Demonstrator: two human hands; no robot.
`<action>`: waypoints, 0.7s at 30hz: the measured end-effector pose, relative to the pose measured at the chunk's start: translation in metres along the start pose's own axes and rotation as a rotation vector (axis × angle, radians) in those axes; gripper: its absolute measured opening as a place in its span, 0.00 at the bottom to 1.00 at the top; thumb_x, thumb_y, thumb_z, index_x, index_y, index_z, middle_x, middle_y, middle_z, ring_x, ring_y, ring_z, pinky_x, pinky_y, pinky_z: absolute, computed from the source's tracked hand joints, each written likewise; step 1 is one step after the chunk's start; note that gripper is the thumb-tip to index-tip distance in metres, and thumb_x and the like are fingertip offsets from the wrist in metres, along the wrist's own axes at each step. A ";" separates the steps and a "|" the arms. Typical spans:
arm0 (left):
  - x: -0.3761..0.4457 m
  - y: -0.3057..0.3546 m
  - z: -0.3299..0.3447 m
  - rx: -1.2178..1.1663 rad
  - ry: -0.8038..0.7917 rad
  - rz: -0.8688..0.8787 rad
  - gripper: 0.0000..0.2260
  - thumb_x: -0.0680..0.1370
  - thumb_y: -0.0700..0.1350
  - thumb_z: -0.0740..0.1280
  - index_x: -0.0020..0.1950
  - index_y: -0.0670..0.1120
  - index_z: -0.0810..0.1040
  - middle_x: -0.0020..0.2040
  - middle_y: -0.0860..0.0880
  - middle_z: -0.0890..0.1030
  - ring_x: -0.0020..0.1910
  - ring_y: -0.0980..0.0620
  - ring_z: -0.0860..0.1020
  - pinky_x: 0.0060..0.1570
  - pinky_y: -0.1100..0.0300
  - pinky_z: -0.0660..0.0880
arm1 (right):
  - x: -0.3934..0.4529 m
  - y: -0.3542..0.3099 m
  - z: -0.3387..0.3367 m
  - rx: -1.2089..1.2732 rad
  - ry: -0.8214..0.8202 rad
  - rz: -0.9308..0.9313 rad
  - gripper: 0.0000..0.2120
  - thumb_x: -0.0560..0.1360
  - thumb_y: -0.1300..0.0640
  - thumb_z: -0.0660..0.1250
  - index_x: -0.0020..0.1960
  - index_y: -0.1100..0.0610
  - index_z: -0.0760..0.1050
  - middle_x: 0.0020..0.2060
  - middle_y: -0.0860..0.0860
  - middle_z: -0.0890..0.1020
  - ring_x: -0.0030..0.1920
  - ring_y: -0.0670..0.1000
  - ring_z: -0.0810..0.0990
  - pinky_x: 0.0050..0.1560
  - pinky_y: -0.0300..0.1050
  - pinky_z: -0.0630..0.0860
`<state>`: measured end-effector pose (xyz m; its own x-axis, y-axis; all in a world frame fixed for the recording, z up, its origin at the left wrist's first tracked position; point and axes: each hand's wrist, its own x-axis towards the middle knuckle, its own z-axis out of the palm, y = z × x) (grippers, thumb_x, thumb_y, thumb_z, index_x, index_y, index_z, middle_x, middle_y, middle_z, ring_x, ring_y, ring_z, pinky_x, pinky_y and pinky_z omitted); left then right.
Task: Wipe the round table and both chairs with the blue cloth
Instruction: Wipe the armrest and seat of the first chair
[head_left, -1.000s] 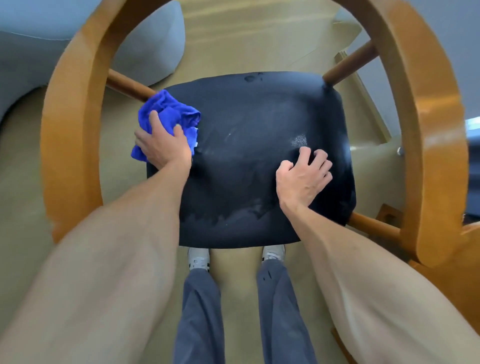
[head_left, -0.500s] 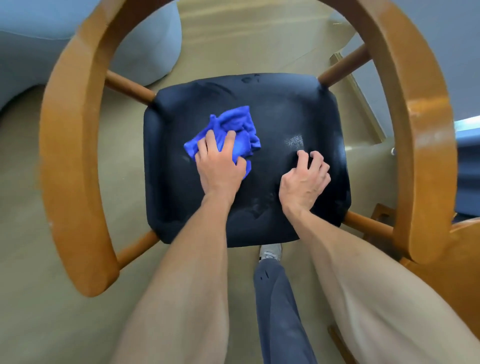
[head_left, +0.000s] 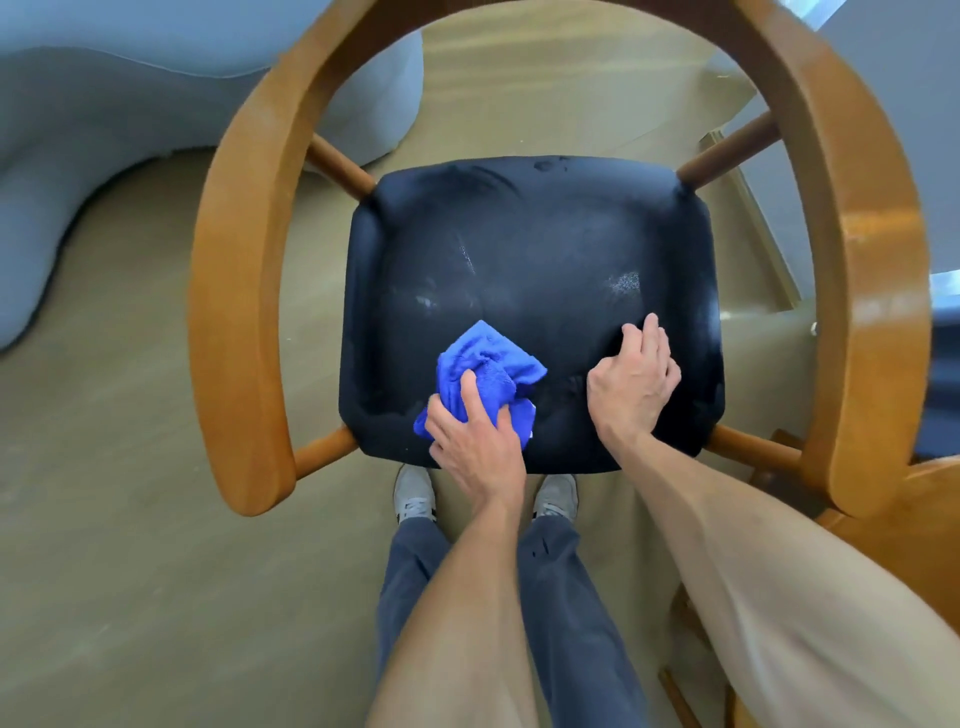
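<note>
On the near part of the dark seat (head_left: 530, 249), close to its front edge, lies the bunched blue cloth (head_left: 485, 376), and the left hand (head_left: 475, 441) holds it down, with the fingers (head_left: 470, 392) curled over the cloth and pressing it against the seat. To the right of it, a little apart, the right hand (head_left: 631, 387) rests on the same seat with fingers loosely bent and holding nothing. Around the seat curves the wooden frame of the chair (head_left: 234, 291), which stands on a beige floor (head_left: 130, 519). Below the front edge two grey shoes (head_left: 413, 493) and dark trousers (head_left: 571, 623) are visible.
</note>
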<state>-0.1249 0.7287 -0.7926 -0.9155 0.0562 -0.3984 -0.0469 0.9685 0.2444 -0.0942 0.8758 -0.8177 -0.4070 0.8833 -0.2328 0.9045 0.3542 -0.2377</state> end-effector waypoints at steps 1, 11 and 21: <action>0.009 0.001 -0.004 -0.026 0.031 -0.072 0.27 0.76 0.52 0.70 0.73 0.53 0.65 0.68 0.40 0.67 0.60 0.39 0.70 0.47 0.47 0.72 | -0.001 0.001 -0.001 -0.002 -0.006 -0.001 0.19 0.72 0.65 0.60 0.63 0.59 0.74 0.74 0.56 0.69 0.74 0.56 0.65 0.68 0.59 0.64; 0.096 0.018 -0.032 -0.037 0.140 -0.370 0.24 0.79 0.53 0.64 0.74 0.51 0.62 0.64 0.39 0.66 0.59 0.39 0.67 0.53 0.45 0.68 | 0.002 -0.021 -0.001 0.112 0.100 0.119 0.20 0.71 0.66 0.62 0.62 0.59 0.74 0.68 0.58 0.74 0.69 0.60 0.69 0.66 0.59 0.67; 0.239 0.150 -0.053 0.079 0.117 0.196 0.22 0.79 0.52 0.65 0.72 0.52 0.66 0.63 0.41 0.69 0.61 0.40 0.68 0.56 0.47 0.68 | 0.027 -0.025 0.009 0.096 0.216 0.255 0.19 0.71 0.66 0.62 0.60 0.58 0.76 0.57 0.57 0.74 0.58 0.59 0.72 0.58 0.54 0.69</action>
<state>-0.3715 0.8746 -0.8041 -0.9444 0.2211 -0.2435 0.1637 0.9581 0.2352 -0.1286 0.8878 -0.8268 -0.1236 0.9879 -0.0934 0.9534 0.0921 -0.2874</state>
